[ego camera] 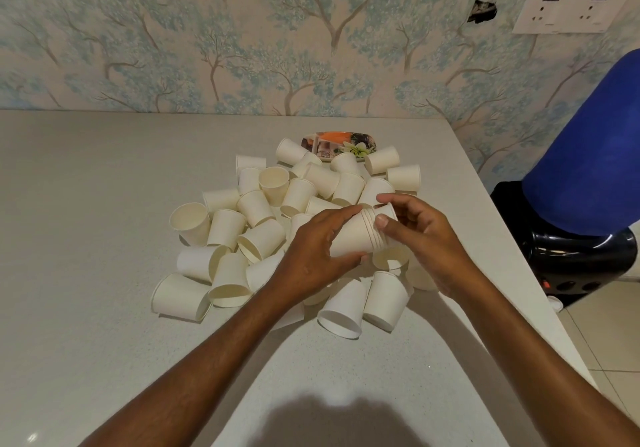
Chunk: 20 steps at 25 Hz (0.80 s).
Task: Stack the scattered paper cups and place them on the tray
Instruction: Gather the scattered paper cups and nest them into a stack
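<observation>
Several white paper cups [256,235] lie scattered in a heap on the grey table [86,238], most on their sides. My left hand [311,256] grips a short stack of nested cups [360,235] held sideways above the heap, rims to the right. My right hand [426,238] pinches a single cup [388,211] at the stack's open end, its base partly inside the rims. A small printed tray [360,141] sits behind the heap, half hidden by cups.
The table's right edge [512,238] runs diagonally past my right hand. Beyond it stands a blue and black object [581,204] on a tiled floor. A wallpapered wall [242,48] closes off the back of the table.
</observation>
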Tool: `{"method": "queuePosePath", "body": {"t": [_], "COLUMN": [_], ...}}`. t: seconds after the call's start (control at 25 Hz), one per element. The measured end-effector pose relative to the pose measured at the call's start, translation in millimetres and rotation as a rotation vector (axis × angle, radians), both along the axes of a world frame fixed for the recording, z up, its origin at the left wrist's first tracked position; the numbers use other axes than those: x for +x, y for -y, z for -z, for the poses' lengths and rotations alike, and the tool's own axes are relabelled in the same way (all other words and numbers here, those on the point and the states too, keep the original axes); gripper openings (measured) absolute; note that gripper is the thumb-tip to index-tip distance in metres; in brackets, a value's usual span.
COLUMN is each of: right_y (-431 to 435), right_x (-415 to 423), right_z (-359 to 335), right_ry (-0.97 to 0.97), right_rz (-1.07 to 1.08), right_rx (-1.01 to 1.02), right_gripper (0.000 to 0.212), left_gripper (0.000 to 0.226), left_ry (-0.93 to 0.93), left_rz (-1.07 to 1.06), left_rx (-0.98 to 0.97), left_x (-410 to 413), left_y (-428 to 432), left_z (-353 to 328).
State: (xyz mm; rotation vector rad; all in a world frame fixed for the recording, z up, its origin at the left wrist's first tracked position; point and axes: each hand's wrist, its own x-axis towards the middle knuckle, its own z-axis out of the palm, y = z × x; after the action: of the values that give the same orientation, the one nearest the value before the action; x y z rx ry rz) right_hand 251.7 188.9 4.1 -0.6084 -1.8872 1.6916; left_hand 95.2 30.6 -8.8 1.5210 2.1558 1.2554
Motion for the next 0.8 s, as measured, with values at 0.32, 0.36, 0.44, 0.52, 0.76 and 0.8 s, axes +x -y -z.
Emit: {"method": "queuePosePath", "body": {"t": [0.32,0.36,0.44,0.52,0.76,0.8], "right_y": [15,12,3,-11,-44,-44], "right_x": [-5,-3,4,17,61,64], "right_z": [3,3,1,-2,10,14], "right_ry": [0.124,0.121,0.118,0.167,0.565,0.609], "right_rz": [-0.097,-0.108,-0.087,-0.012,0.000,-0.029], "right_rx": [0.061,0.065,0.081,0.171,0.409,0.432], "right_gripper": [0.076,0.078,0.075,0.069,0.084,0.087], "left_gripper": [0.076,0.076,0.077,0.078,0.079,0.080], "left_ry": [0.039,0.038,0.039,0.022,-0.018,-0.020], "left_rz": [0.020,0.020,0.014,0.006,0.008,0.008], "left_rx": [0.044,0.036,0.018,0.005,-0.015,-0.020], "left_x": [6,6,5,3,-2,-2], "left_y": [-5,-5,-6,-6,-7,-8], "left_z": [-6,-6,-5,-4,5,7]}}
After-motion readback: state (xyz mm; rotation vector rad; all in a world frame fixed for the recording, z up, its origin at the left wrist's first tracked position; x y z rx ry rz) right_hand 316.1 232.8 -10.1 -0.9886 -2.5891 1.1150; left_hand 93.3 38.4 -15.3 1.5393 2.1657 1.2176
